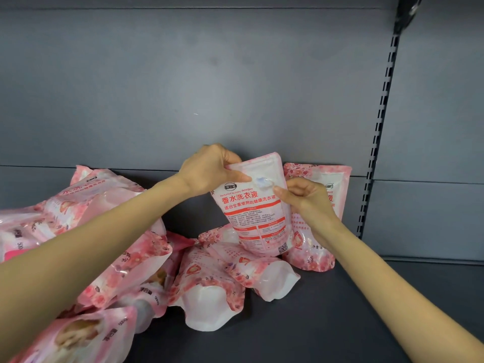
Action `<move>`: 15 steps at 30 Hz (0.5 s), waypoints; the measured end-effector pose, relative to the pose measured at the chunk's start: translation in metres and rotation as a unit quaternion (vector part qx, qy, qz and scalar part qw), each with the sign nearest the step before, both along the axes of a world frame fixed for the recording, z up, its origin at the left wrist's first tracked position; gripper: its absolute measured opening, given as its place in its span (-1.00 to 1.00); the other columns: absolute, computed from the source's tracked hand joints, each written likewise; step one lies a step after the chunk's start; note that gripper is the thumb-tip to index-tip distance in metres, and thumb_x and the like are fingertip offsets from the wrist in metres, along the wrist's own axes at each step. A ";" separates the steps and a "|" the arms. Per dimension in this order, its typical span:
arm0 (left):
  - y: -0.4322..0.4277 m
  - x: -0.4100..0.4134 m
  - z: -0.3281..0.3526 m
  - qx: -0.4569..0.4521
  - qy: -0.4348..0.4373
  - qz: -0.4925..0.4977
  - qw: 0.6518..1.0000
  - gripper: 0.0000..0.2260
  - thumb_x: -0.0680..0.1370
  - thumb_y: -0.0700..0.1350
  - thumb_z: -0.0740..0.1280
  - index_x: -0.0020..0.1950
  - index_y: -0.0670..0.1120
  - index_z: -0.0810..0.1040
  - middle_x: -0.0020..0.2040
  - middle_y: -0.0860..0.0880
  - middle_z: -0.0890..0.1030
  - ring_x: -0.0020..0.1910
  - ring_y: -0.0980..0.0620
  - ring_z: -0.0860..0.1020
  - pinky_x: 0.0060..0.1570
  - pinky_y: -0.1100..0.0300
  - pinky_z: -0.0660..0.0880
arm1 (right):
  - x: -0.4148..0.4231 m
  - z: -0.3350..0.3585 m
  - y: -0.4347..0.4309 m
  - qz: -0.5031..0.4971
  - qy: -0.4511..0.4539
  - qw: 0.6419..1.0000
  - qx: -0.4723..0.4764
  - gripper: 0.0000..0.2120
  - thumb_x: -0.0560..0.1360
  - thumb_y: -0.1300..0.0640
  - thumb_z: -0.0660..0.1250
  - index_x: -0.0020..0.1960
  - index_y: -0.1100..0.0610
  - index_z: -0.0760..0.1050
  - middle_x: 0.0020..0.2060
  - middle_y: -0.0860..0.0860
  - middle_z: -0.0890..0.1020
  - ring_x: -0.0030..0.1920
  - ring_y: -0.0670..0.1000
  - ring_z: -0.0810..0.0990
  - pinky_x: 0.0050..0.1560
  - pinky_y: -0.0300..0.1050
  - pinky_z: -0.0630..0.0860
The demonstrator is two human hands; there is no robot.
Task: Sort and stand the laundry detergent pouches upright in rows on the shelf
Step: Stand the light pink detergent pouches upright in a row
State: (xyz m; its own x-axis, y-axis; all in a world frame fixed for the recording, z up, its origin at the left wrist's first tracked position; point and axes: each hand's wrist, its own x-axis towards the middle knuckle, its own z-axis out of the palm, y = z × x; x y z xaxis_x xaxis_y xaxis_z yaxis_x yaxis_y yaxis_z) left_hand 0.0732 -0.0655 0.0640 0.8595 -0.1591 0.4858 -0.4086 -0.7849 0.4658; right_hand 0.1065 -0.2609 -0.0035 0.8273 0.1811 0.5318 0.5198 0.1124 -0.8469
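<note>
fallen pink flowered plastic pouches [104,258] lie heaped nearest, left of and in front of the standing pink pouch [322,213] at the back of the dark grey metal shelf [340,310]. held pink-and-white detergent pouch [258,210]: just left of the standing pouch and overlapping it, long axis near upright, top tipped slightly left. left hand [209,169] pinches its top left corner. right hand [306,197], nearer the standing pouch, pinches its upper right edge. judgement: its base must settle alongside the standing pouch.
</note>
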 end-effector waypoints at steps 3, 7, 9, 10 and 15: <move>0.001 -0.006 0.006 -0.001 0.021 -0.032 0.999 -0.92 0.44 -0.08 0.44 -0.19 -0.09 0.64 -0.26 0.04 0.67 -0.30 0.17 0.63 -0.27 0.22 0.57 | 0.000 0.001 0.000 -0.002 -0.007 1.000 0.008 -0.92 0.44 0.28 0.37 -0.19 0.13 0.58 -0.28 -0.10 0.70 -0.19 -0.08 0.69 -0.24 -0.27 0.59; 0.004 -0.015 0.017 -0.030 0.018 -0.058 0.998 -0.96 0.43 -0.15 0.45 -0.17 -0.10 0.65 -0.25 0.03 0.68 -0.34 0.17 0.62 -0.35 0.27 0.58 | -0.003 0.007 -0.002 0.008 -0.012 1.000 0.019 -0.91 0.45 0.26 0.36 -0.17 0.11 0.57 -0.29 -0.11 0.70 -0.20 -0.09 0.69 -0.25 -0.27 0.57; 0.005 -0.019 0.022 -0.030 0.015 -0.065 0.997 -0.96 0.41 -0.15 0.47 -0.18 -0.09 0.66 -0.26 0.04 0.69 -0.34 0.15 0.63 -0.31 0.28 0.58 | -0.004 0.011 -0.004 0.012 -0.013 1.000 0.024 -0.92 0.44 0.25 0.36 -0.15 0.09 0.58 -0.28 -0.10 0.70 -0.20 -0.08 0.69 -0.25 -0.26 0.58; 0.004 -0.021 0.024 -0.031 0.014 -0.069 0.997 -0.96 0.40 -0.15 0.47 -0.20 -0.09 0.66 -0.26 0.05 0.69 -0.34 0.15 0.63 -0.30 0.30 0.58 | -0.004 0.013 -0.005 0.015 -0.013 1.000 0.024 -0.92 0.43 0.24 0.36 -0.13 0.08 0.58 -0.27 -0.10 0.71 -0.19 -0.08 0.69 -0.24 -0.24 0.58; -0.005 -0.026 0.027 -0.052 0.009 -0.079 0.995 -0.96 0.40 -0.17 0.48 -0.24 -0.07 0.65 -0.31 0.08 0.68 -0.37 0.18 0.62 -0.34 0.32 0.56 | -0.008 0.023 -0.012 0.042 -0.010 0.999 0.013 -0.92 0.42 0.21 0.36 -0.10 0.08 0.57 -0.25 -0.07 0.71 -0.19 -0.07 0.69 -0.26 -0.24 0.57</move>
State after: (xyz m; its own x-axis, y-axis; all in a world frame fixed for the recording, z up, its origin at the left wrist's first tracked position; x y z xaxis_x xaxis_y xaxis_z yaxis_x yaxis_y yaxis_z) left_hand 0.0471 -0.0707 0.0910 0.8368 -0.2418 0.4913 -0.5134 -0.6583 0.5504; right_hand 0.0990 -0.2728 0.0197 0.7992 0.2357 0.5529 0.5239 0.1778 -0.8330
